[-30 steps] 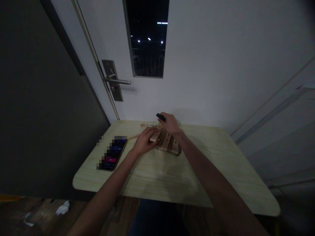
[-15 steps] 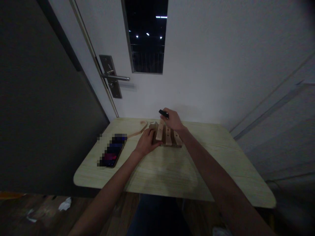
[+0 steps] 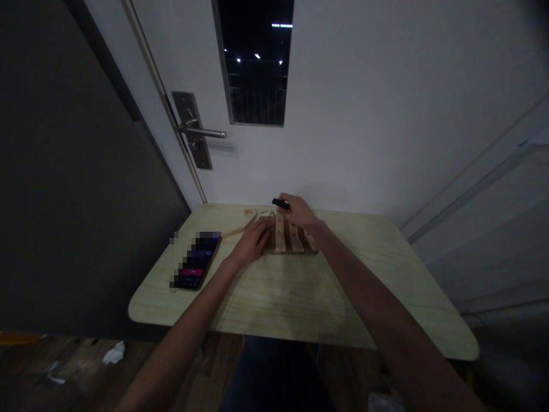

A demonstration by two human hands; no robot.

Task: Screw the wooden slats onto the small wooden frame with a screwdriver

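Near the far edge of the desk (image 3: 300, 303), about midway along: a flat wooden board (image 3: 269, 246), darker brown, bearing pale wooden strips (image 3: 280, 238) set side by side — smooth, narrow, slightly flared towards the near ends and dotted with small dark spots. Three in view, the rightmost partly covered by the right wrist.

Over the far end of the leftmost strip, the right hand (image 3: 298, 212), fingers closed round a black, bar-shaped tool (image 3: 280, 203), with a blunt end sticking out to the left and the rest hidden in the grip. On the board's left part, the left hand (image 3: 252, 241), palm down, fingers laid over the wood; gripping or merely resting, cannot tell.

Just beyond the board, a few thin metal pieces (image 3: 264, 212), too small to make out. To the left, a slender pale wooden piece (image 3: 234, 233) with a rounded, curling end, and near its other end a phone (image 3: 200, 264), flat, glossy and dark, screen lit with a red patch.

Underneath everything, pale yellowish wood grain and rounded corners. Behind the desk, a smooth white door (image 3: 364, 126) with a metal lever handle (image 3: 206, 133) and a tall, narrow window (image 3: 257, 68), dark but for small lights.
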